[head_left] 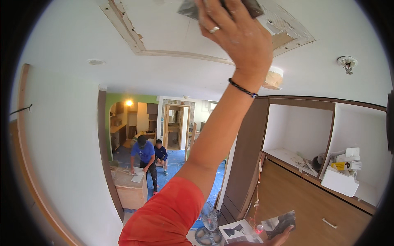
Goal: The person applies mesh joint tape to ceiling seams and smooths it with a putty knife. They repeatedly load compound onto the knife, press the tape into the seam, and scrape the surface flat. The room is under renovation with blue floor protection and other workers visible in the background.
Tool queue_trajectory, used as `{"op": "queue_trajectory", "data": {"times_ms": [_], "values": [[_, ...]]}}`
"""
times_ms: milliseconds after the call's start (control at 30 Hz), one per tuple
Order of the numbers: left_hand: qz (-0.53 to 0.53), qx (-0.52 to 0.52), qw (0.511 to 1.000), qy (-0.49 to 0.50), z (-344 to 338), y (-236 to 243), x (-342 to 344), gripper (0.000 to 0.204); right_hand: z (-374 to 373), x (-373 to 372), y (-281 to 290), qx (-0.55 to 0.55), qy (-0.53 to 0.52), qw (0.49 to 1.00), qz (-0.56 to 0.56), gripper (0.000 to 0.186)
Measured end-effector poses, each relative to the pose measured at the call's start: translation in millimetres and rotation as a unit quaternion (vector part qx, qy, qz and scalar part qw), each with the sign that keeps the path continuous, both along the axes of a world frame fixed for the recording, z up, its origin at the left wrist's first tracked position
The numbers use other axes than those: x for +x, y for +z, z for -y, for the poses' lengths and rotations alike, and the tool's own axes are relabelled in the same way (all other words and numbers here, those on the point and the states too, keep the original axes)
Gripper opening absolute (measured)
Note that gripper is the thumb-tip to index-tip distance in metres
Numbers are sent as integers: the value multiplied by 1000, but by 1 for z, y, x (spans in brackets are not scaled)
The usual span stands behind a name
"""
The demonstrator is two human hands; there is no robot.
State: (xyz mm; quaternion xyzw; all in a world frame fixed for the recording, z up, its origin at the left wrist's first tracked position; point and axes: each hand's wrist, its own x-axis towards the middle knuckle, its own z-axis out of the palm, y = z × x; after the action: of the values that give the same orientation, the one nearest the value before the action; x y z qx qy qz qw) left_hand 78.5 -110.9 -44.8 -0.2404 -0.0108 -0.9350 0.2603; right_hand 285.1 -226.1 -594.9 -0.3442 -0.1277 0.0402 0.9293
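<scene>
My left hand (232, 33) is raised at the top, its fingers on a dark, flat pad (188, 8) against or just beneath the ceiling panel (168, 24), which has a rough, patched frame. I cannot tell whether the pad touches it. A ring and a braided bracelet show on that hand and arm. My right hand (283, 233), low on the right, grips a dark sheet (278, 221) like sandpaper, beside a white board or tray (242, 224) with dark pieces on it.
A standing fan (209, 217) is below. A person in blue (143, 151) works at a wooden box (127, 188); another person (160, 156) crouches behind on blue floor sheeting. An open cabinet (297, 135) with white items stands right. A sprinkler (348, 64) hangs from the ceiling.
</scene>
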Motion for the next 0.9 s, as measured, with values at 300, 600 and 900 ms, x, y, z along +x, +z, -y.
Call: {"op": "queue_trajectory", "data": {"times_ms": [300, 600, 900], "values": [[-127, 58, 989, 39, -23, -31, 84, 68, 11, -38, 53, 8, 1, 995, 104, 79], [-721, -91, 465, -505, -30, -324, 52, 44, -6, -35, 59, 172, 240, 952, -81, 48], [-843, 43, 381, -379, -69, -409, 45, 47, -19, -36, 76, 162, 344, 910, -166, 44]]}}
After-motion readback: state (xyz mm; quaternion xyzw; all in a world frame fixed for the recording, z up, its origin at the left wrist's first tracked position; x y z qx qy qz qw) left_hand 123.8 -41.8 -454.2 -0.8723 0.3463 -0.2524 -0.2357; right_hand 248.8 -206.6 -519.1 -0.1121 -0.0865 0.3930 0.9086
